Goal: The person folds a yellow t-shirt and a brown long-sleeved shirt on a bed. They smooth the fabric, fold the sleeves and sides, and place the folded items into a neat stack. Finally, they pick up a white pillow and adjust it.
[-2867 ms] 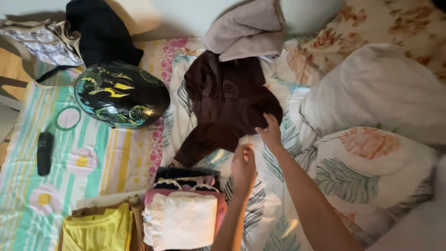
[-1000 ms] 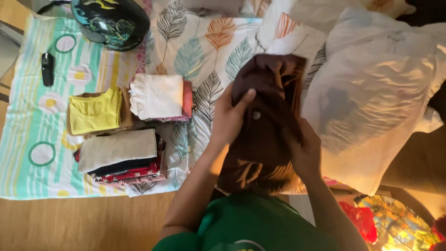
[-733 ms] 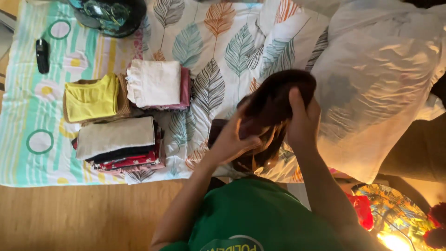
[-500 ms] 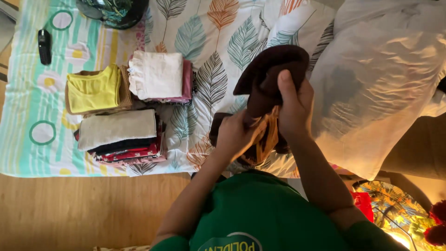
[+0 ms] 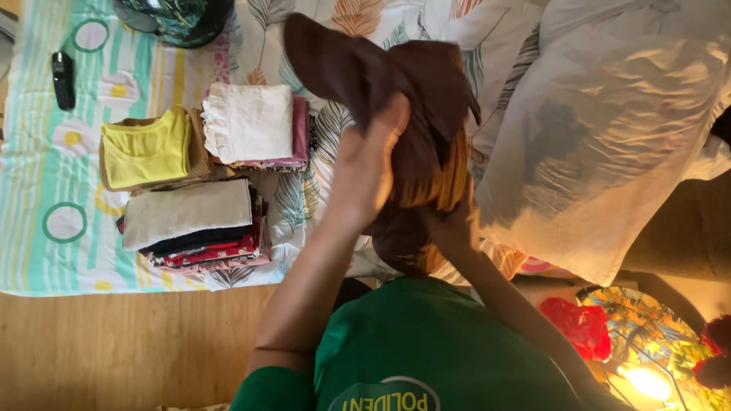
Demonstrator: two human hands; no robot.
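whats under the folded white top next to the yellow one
The folded white top lies on a small stack: a pink garment shows at its right edge, with a patterned layer at the bottom edge. How many pieces lie beneath is hidden. The stack rests on the leaf-print sheet.

Wooden floor (image 5: 114, 350) beside leaf-print bed sheet (image 5: 304, 205), warm lamp glow (image 5: 647, 380) low right.

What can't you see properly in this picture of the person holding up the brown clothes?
- Right hand: head view, mostly hidden behind the brown garment; its fingers do not show.
- Dark helmet: cut off by the top edge.
- Lower layers of the folded pile: covered by the beige piece on top.
- Small black object on the striped sheet: too small to identify.
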